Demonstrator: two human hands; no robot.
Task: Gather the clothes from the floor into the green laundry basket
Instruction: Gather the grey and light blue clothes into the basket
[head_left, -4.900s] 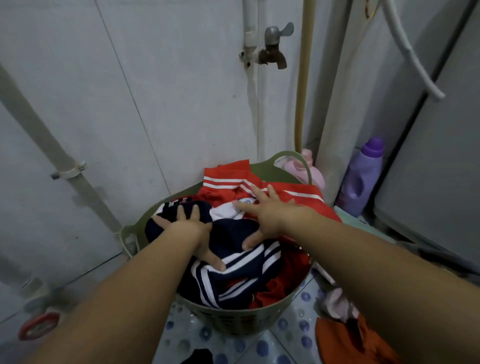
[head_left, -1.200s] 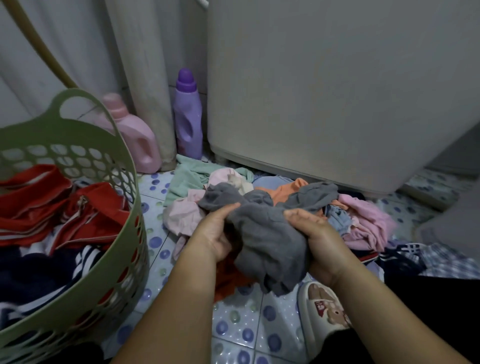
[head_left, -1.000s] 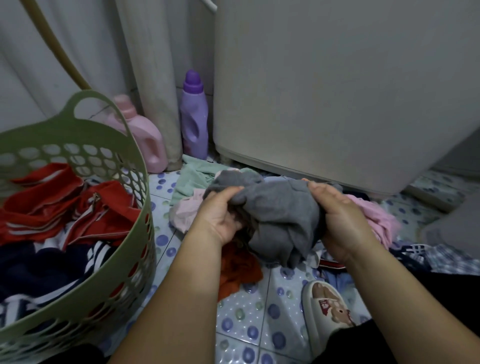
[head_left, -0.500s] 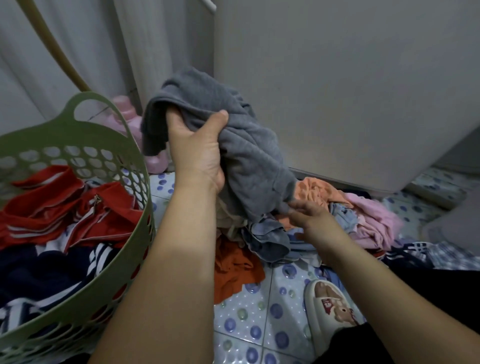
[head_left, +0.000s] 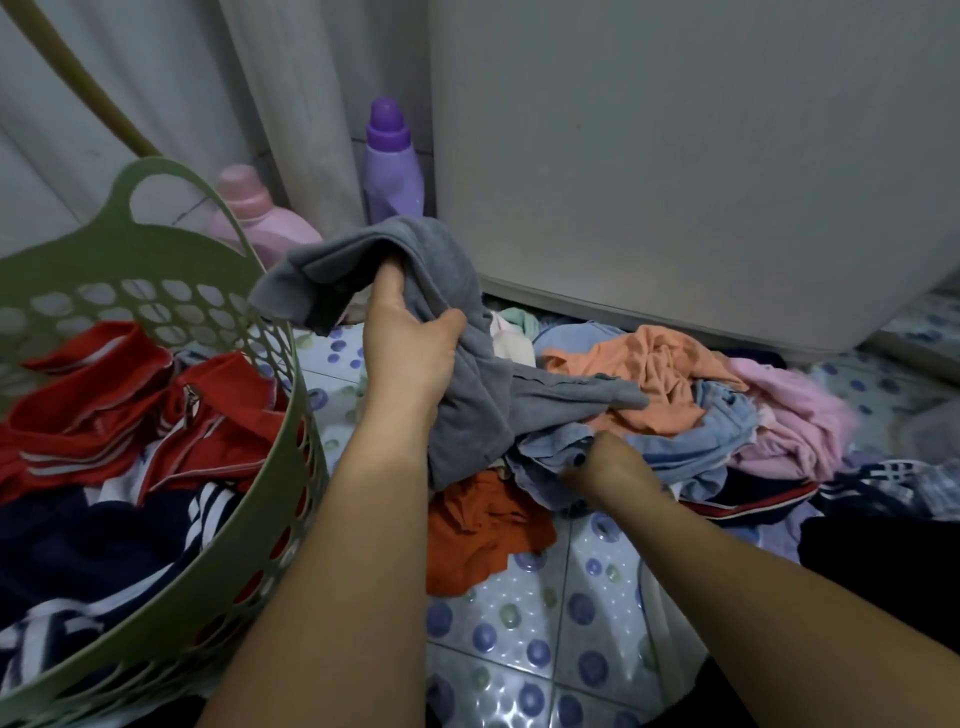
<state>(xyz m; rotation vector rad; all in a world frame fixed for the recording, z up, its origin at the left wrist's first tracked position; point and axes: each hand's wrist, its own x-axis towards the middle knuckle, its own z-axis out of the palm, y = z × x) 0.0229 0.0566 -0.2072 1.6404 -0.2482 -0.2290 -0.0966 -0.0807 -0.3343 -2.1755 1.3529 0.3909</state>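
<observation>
Head view: two hands (head_left: 410, 343) (head_left: 605, 462), one basket (head_left: 291, 426), two bottles (head_left: 392, 166) (head_left: 260, 218).

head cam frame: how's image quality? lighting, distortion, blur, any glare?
Head view: dim, flat, bluish indoor light, no glare or hard shadows; wide-angle bending shows in the curved washing machine edge and stretched forearms at the bottom; left hand and grey garment look reasonably sharp, right hand slightly soft; dark clothes at the right edge lose detail; green laundry basket is cropped at the left.
</observation>
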